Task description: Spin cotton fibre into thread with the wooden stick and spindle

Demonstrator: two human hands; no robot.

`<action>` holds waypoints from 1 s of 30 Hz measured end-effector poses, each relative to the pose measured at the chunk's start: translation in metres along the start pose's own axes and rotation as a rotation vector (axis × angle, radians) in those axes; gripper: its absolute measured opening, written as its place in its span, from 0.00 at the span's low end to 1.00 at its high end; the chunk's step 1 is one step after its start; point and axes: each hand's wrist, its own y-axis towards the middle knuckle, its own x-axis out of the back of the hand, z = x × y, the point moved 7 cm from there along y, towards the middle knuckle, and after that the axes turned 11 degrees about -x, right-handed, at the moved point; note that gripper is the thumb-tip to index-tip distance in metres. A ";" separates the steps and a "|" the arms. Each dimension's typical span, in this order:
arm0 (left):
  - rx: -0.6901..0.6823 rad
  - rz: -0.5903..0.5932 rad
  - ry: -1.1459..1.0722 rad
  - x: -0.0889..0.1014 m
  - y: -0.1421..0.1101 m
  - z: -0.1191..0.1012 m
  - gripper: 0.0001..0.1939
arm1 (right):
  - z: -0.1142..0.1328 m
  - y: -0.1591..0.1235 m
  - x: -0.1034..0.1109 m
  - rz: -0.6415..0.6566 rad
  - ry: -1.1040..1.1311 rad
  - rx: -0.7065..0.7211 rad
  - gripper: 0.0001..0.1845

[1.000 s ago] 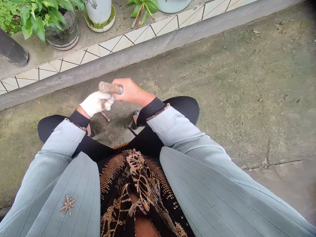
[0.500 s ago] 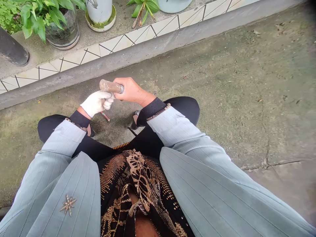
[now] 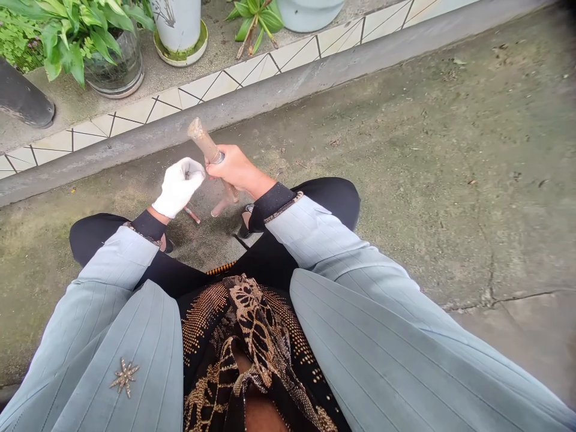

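My right hand (image 3: 231, 167), bare, is closed around a worn wooden-handled tool (image 3: 203, 139). Its thick brown handle has a whitish, battered end and a metal ring beside my fingers; it points up and to the left. Below that hand a brown and pinkish piece (image 3: 227, 198) sticks out, blurred, and whether it belongs to the tool I cannot tell. My left hand (image 3: 180, 185) wears a white glove. Its fingers are curled in a pinch just left of the right hand, and what they hold, if anything, is too small to make out.
A thin reddish stick-like thing (image 3: 192, 215) lies on the concrete ground (image 3: 405, 180) between my feet. Ahead runs a low tiled ledge (image 3: 252, 69) bearing a glass plant pot (image 3: 119, 66), a white pot (image 3: 177, 24) on a saucer and a pale blue pot (image 3: 310, 12). A dark pipe (image 3: 24, 96) stands at the left.
The wooden handle has swung from nearly level to pointing up and left. My gloved left hand has come away from beneath it, and the brown and pinkish piece now shows below my right hand.
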 end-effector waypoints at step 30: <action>0.177 0.169 0.223 0.047 -0.004 0.043 0.13 | -0.014 0.005 0.049 0.231 0.705 -0.350 0.11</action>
